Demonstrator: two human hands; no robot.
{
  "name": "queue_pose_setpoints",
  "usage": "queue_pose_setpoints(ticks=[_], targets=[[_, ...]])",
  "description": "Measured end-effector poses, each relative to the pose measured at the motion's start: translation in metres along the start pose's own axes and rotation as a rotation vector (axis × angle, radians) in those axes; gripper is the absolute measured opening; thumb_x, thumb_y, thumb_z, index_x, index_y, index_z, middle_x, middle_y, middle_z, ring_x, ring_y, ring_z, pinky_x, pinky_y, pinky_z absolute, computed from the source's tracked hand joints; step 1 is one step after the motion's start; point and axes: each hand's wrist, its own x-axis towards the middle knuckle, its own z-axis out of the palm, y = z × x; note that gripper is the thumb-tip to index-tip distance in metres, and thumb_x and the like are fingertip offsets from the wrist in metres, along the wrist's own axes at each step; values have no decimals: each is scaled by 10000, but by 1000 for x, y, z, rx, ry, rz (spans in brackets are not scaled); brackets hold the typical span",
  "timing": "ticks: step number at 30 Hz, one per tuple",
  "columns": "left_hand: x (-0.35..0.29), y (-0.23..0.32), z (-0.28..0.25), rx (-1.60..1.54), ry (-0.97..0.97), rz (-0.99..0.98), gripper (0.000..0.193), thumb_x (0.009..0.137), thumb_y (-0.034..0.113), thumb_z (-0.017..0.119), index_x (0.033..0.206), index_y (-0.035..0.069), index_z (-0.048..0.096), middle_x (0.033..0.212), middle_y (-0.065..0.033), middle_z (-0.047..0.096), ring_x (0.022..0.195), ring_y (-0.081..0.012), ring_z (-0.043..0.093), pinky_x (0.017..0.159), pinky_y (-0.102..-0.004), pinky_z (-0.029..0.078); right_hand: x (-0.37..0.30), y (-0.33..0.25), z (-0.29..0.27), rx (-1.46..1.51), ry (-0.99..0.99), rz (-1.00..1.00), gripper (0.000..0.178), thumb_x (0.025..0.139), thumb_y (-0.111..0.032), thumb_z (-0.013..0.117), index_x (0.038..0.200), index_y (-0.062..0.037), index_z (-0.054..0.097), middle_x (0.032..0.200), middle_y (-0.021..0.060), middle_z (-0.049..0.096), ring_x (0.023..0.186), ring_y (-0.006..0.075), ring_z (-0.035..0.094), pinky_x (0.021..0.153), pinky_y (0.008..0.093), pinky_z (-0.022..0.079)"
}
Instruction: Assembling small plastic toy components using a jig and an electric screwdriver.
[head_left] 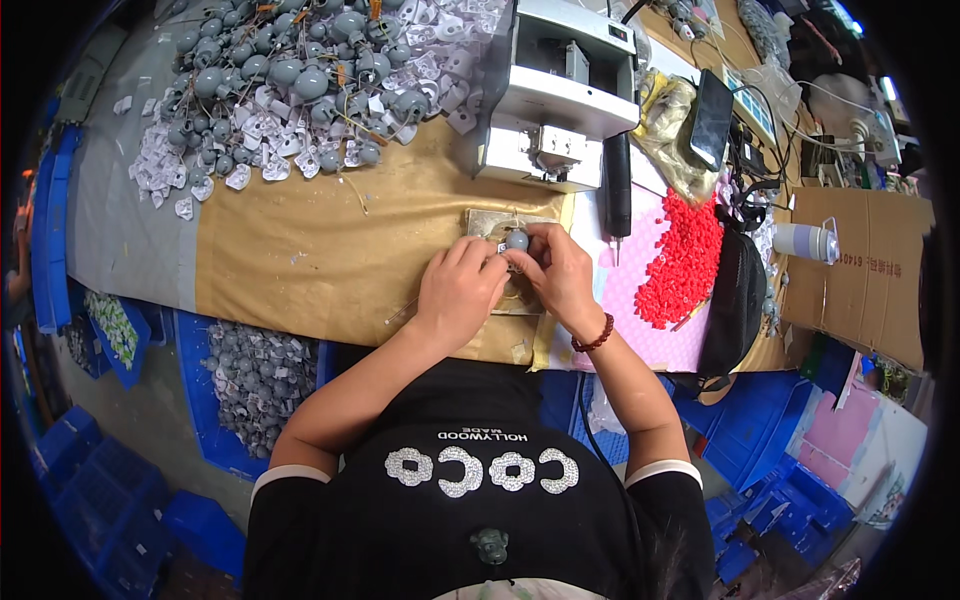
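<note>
A small round grey ball part (516,240) with a bit of white plastic beside it is between my hands. My left hand (458,288) is closed, its fingertips pressed together at the white side of the part. From the other side, my right hand (562,272) pinches the same part between thumb and fingers. Both hands are over a small flat board (487,218) on the brown-covered table (290,265). My fingers partly hide the part and the board. A thin wire sticks out by my left wrist.
Grey ball parts (312,82) and white plastic pieces (290,135) heap at the far left. A white machine (560,95) stands ahead; a black electric screwdriver (617,185) hangs beside it. Red pieces (680,262), a black pouch (735,300) and a phone (711,118) are right.
</note>
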Motion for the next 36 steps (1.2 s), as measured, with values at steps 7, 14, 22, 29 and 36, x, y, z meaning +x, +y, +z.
queue_pose_setpoints(ticks=[7, 14, 22, 29, 36], targets=[[18, 7, 6, 66, -2, -37, 325, 776, 145, 734, 1081, 122, 624, 1010, -36, 586, 1008, -244, 564, 801, -389, 480, 6, 12, -14, 376, -146, 131, 388, 827, -134, 827, 1146, -19, 639, 764, 45, 627, 642, 143, 597, 573, 293, 483], [23, 4, 5, 45, -43, -24, 380, 746, 117, 766, 1105, 104, 641, 968, -68, 572, 945, -276, 563, 794, -393, 492, 78, 98, -65, -396, 369, -60, 405, 883, -202, 743, 1210, 11, 637, 1013, 204, 653, 878, 380, 634, 694, 462, 527], [20, 4, 8, 11, 29, -18, 374, 738, 103, 764, 1091, 95, 641, 961, -79, 565, 937, -284, 559, 782, -400, 509, 67, 85, -78, 69, 484, 80, 575, 778, -146, 833, 1280, 11, 602, 1070, 137, 696, 915, 185, 682, 814, 319, 541], [18, 3, 7, 16, 11, -31, 337, 749, 132, 743, 1064, 110, 626, 988, -55, 573, 1018, -259, 564, 785, -379, 524, 84, -49, -119, 875, 405, -313, 633, 824, 116, 668, 1374, 7, 375, 842, 89, 629, 772, 185, 639, 783, 354, 544], [18, 2, 7, -1, -15, -57, 378, 747, 146, 759, 1103, 90, 649, 989, -90, 593, 992, -302, 576, 788, -415, 531, 127, -67, -82, 843, 323, -282, 577, 811, 157, 661, 1303, 10, 398, 792, 85, 624, 705, 203, 642, 741, 377, 557]])
